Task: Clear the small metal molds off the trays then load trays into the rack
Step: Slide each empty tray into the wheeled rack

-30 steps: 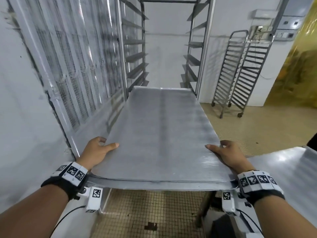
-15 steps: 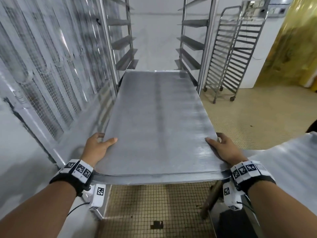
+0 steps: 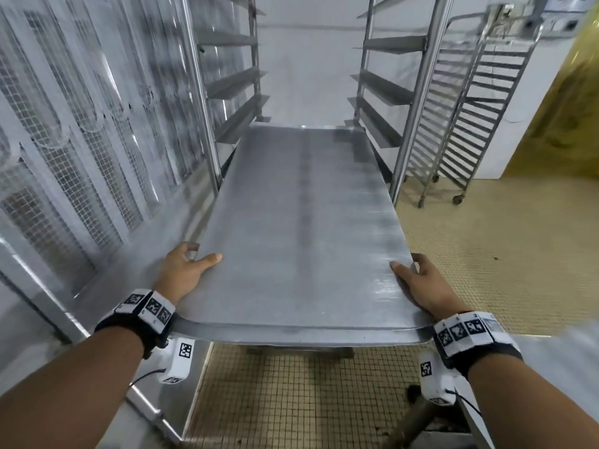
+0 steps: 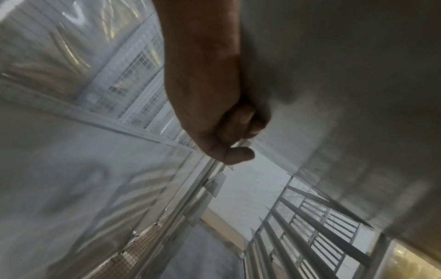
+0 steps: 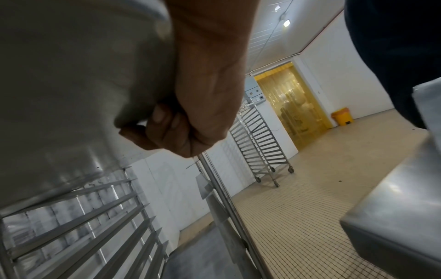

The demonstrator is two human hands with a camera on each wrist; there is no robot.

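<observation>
A large bare metal tray [image 3: 301,228] lies level between my hands, its far end between the uprights of the tall rack [image 3: 418,102]. My left hand [image 3: 184,270] grips the tray's near left edge, thumb on top and fingers curled under, as the left wrist view shows [image 4: 229,132]. My right hand [image 3: 421,283] grips the near right edge the same way, its fingers [image 5: 167,132] curled beneath the tray's underside [image 5: 71,75]. No molds show on the tray.
A mesh-and-plastic wall panel [image 3: 81,131] runs close along the left. Folded empty racks [image 3: 470,118] on castors stand at the back right, by a yellow strip curtain [image 3: 567,108]. A steel table [image 5: 393,217] is at my right. Tiled floor [image 3: 308,400] lies below.
The tray has moved forward toward the rack, its far end now between the rack's uprights. Both hands keep the same grip on the near edge.
</observation>
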